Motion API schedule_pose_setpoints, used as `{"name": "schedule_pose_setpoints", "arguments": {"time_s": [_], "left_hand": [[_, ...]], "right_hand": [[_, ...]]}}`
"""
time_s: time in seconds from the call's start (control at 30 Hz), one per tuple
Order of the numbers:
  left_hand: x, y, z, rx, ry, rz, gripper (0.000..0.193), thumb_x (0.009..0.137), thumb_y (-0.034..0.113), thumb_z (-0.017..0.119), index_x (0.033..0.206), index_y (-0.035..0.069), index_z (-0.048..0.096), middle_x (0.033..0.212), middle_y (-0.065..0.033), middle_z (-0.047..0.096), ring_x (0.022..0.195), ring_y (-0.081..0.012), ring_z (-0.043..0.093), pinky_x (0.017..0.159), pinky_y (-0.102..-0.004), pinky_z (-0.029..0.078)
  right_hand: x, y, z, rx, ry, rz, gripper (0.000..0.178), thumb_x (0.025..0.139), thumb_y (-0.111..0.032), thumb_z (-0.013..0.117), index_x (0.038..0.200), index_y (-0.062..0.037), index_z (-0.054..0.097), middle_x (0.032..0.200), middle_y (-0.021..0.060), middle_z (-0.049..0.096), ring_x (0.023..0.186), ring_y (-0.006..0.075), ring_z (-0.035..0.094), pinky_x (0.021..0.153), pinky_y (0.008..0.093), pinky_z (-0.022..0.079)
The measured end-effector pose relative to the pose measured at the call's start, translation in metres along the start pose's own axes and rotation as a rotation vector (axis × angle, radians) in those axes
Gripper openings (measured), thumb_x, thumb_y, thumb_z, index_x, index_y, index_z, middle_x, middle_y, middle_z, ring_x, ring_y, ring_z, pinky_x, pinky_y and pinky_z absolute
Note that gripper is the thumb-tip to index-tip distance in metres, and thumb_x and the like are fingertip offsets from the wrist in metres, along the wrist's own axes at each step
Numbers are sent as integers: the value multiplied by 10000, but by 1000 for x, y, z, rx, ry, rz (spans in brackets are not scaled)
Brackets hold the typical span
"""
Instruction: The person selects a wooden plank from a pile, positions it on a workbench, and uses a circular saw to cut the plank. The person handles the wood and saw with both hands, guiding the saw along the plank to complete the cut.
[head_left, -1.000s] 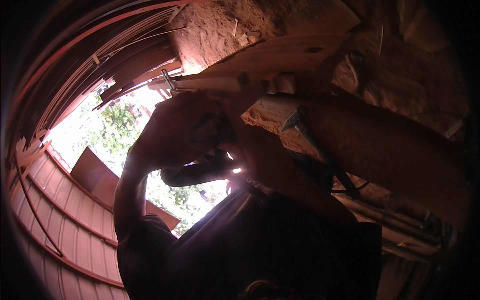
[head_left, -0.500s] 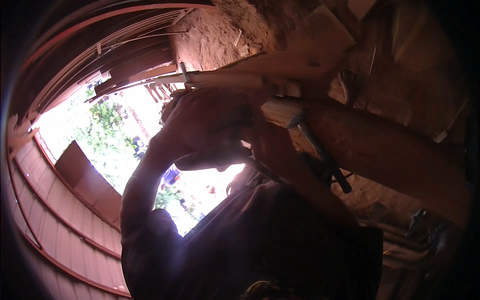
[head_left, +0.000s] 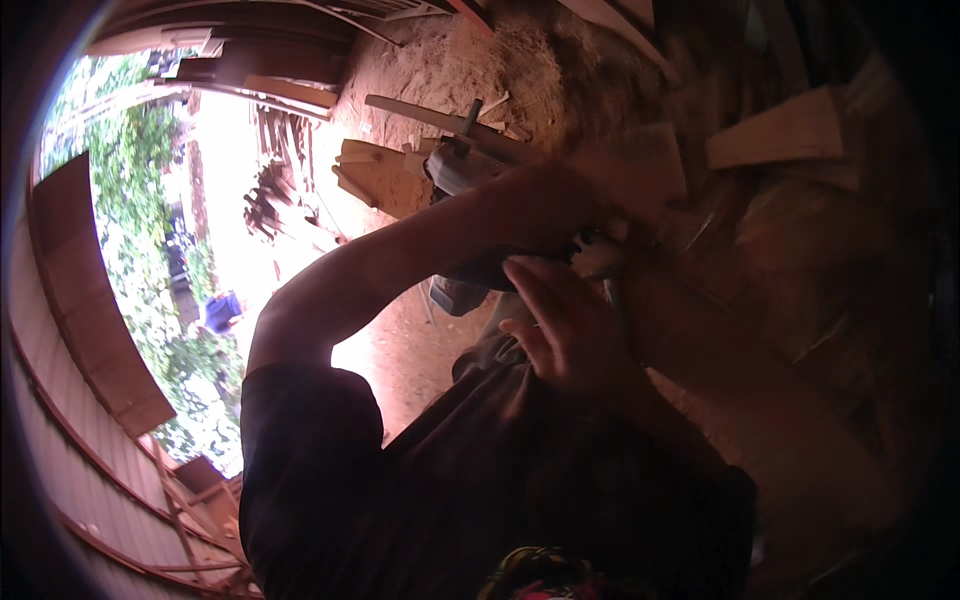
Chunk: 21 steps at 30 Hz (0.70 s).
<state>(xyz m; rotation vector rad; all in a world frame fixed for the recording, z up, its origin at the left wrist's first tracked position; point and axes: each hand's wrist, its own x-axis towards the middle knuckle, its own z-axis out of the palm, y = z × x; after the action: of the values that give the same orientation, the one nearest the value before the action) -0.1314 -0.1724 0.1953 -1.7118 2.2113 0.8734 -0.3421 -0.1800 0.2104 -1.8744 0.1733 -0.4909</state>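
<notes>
My left arm reaches across to the middle, and my left hand (head_left: 565, 195) is dark and smeared over a bulky dark grey object (head_left: 465, 168). This looks like a power tool, but its exact kind is hidden. Its lower grey part (head_left: 460, 295) shows beneath my forearm. I cannot make out the left fingers. Just below, my right hand (head_left: 575, 325) has its fingers stretched out and its thumb apart, with nothing seen in it. The fingertips are close to the dark object; whether they touch it is unclear. A small jagged-edged pale piece (head_left: 598, 255) lies beside the right hand.
Pale boards (head_left: 385, 175) lie beyond my left forearm. Wood offcuts (head_left: 780, 132) are strewn on the dusty ground (head_left: 490, 60) at the far right. A ribbed metal wall (head_left: 65, 400) and a bright opening with greenery (head_left: 135, 200) are on the left.
The view has turned, so the bright opening sits further left. My hands, earlier close together, are now apart, with the right fingers extended. The hammer at the right is no longer clearly seen.
</notes>
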Motion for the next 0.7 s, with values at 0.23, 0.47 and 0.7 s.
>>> {"name": "schedule_pose_setpoints", "arguments": {"time_s": [0.23, 0.47, 0.7], "left_hand": [[13, -2, 24, 100, 118, 13, 233, 792, 208, 830, 1023, 181, 807, 976, -59, 793, 970, -282, 786, 807, -422, 637], [9, 13, 3, 23, 49, -29, 193, 834, 250, 809, 1024, 266, 836, 963, -40, 795, 967, -253, 789, 789, -406, 626], [26, 9, 15, -114, 27, -47, 200, 886, 298, 793, 1064, 225, 847, 1062, -51, 806, 1062, -248, 773, 809, -422, 610]], "right_hand": [[28, 24, 66, -48, -113, 59, 491, 912, -145, 813, 1335, 14, 623, 1153, 234, 714, 1027, 420, 712, 904, 496, 568], [36, 39, 76, -60, -137, 65, 321, 867, -158, 823, 1131, 4, 738, 1013, 186, 757, 933, 392, 749, 850, 470, 584], [51, 24, 61, -54, -292, 150, 363, 878, -259, 818, 1119, 1, 739, 995, 193, 754, 929, 390, 741, 851, 476, 574]]}}
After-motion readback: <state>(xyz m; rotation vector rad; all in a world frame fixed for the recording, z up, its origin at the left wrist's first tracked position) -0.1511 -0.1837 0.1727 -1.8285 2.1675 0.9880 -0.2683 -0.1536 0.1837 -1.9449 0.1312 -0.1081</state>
